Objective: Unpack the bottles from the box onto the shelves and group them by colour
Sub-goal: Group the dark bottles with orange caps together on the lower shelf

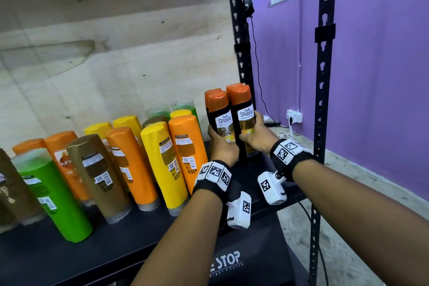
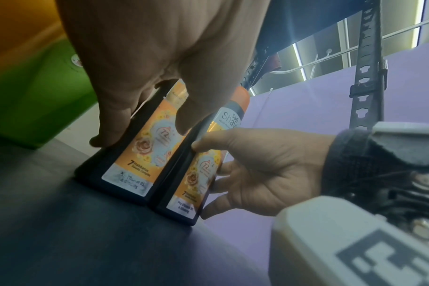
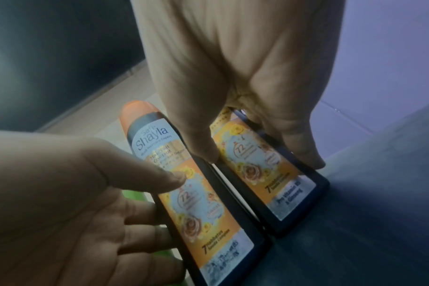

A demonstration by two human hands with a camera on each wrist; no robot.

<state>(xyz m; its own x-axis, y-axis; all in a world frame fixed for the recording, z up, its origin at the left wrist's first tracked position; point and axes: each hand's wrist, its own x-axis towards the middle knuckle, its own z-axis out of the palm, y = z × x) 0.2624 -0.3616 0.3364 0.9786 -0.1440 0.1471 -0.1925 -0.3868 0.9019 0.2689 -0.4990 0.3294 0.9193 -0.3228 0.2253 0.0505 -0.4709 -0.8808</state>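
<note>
Near edge: both forearms reach in over the black shelf [image 1: 69,253], each wrist strapped with a marker band and a white camera block. Left hand [image 1: 221,144] grips the left black bottle [image 1: 224,123], thumb on its front label, fingers curled round its side. Right hand [image 1: 256,138] grips the right black bottle [image 1: 246,114] the same way. Both bottles stand upright, side by side and touching, bases on the shelf at its right end, orange caps up; a third orange cap [image 1: 212,94] shows just behind the left one. Further left, well apart from the hands: rows of orange, yellow, brown and green bottles [image 1: 160,165], colours mixed. Behind: plywood back panel [image 1: 104,42], black rack posts [image 1: 325,76], purple wall [image 1: 383,53].
</note>
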